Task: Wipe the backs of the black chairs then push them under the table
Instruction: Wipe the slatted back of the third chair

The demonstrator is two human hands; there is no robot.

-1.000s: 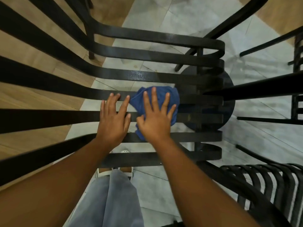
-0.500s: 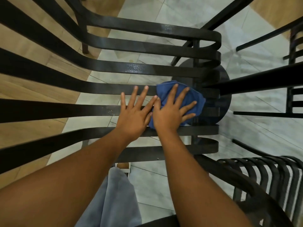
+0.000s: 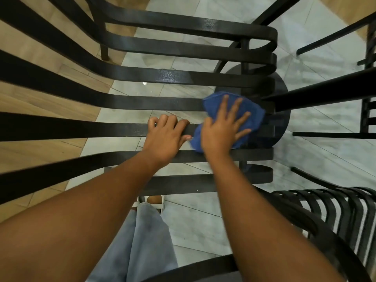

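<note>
Right hand (image 3: pixel 221 132) flat, fingers spread, presses blue cloth (image 3: pixel 242 110) onto slats of black chair (image 3: pixel 183 78) back, near slats' right ends. Left hand (image 3: pixel 165 137) beside it, fingers curled over one slat (thumb tip showing below), gripping. Second slatted chair (image 3: pixel 335 210) lower right, partly blurred, probably same type.
</note>
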